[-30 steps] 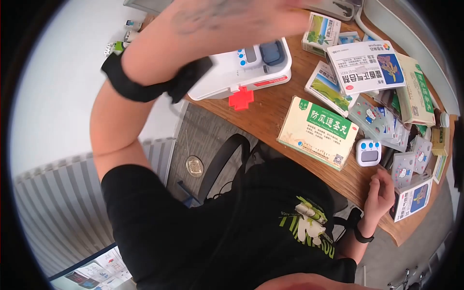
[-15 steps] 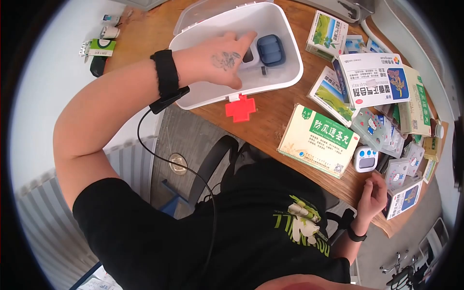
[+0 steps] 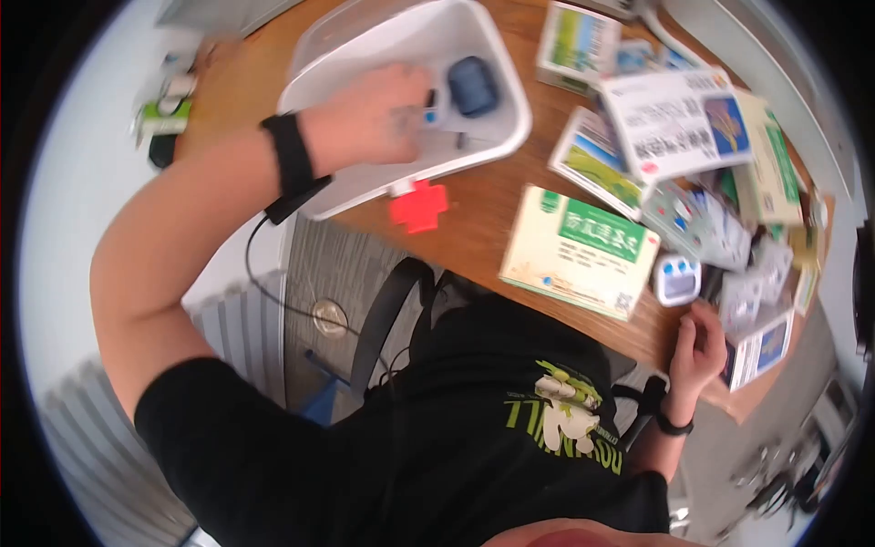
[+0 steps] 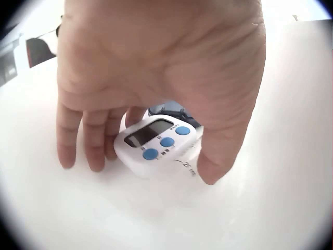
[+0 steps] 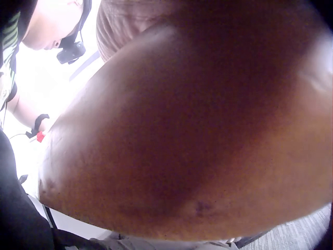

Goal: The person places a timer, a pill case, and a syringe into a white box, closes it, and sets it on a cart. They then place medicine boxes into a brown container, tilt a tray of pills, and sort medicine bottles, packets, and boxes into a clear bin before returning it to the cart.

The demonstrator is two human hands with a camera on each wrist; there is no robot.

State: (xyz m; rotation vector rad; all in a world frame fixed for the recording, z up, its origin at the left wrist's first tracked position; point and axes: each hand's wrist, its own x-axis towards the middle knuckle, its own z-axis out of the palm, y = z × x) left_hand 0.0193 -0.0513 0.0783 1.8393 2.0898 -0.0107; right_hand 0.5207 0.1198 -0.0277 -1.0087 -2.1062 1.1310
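Note:
In the head view my left hand [image 3: 378, 114] is down inside a white plastic box [image 3: 499, 150]. The left wrist view shows a white digital timer [image 4: 156, 140] with blue buttons between the thumb and the spread fingers. The thumb tip stands a little off its side, while the fingers lie close to its other edge. Behind the timer sits a dark blue case [image 3: 474, 87]. My right hand [image 3: 698, 351] rests at the table's edge, fingers loosely curled and holding nothing. A second white timer [image 3: 678, 280] lies just beyond its fingertips. The right wrist view is mostly filled by skin.
A red cross-shaped latch [image 3: 419, 207] hangs from the box's near side. To the right, a green and cream medicine box [image 3: 579, 251] lies near the table edge. Beyond it are piled a white medicine box [image 3: 674, 123], other cartons and Hello Kitty cases [image 3: 679, 219].
My left hand came down from above the box into it, and its fingers moved to either side of the timer. The right hand has stayed at the table edge. The head view shifted slightly.

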